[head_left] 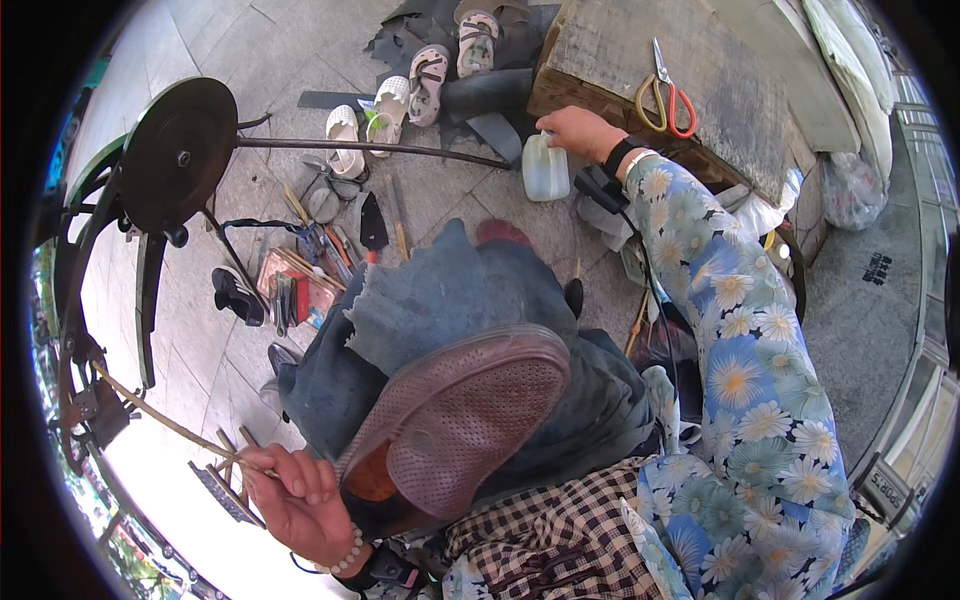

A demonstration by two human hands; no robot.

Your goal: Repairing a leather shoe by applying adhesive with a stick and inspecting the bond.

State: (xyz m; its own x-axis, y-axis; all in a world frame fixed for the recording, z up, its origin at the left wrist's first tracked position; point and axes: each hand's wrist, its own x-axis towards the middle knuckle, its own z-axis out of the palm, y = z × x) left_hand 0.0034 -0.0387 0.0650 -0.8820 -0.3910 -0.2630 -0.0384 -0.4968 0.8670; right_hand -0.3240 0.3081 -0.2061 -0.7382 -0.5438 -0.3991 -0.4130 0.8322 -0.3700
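Observation:
A brown perforated slip-on shoe lies across my lap, over a worn blue-grey cloth. At the lower left, beside the shoe's open end, my left hand pinches the end of a thin tan stick. The stick stretches away to the far left; whether it is rigid cannot be made out. My right arm reaches forward, and my right hand is closed on the top of a translucent white plastic jug near the wooden box. The jug seems to hold some pale liquid.
Scissors with yellow and red handles rest on the wooden box. Perforated clogs and sandals stand ahead on dark sheet scraps. Hand tools are scattered on the paving. A black metal machine with a wheel stands left, its rod crossing toward the jug.

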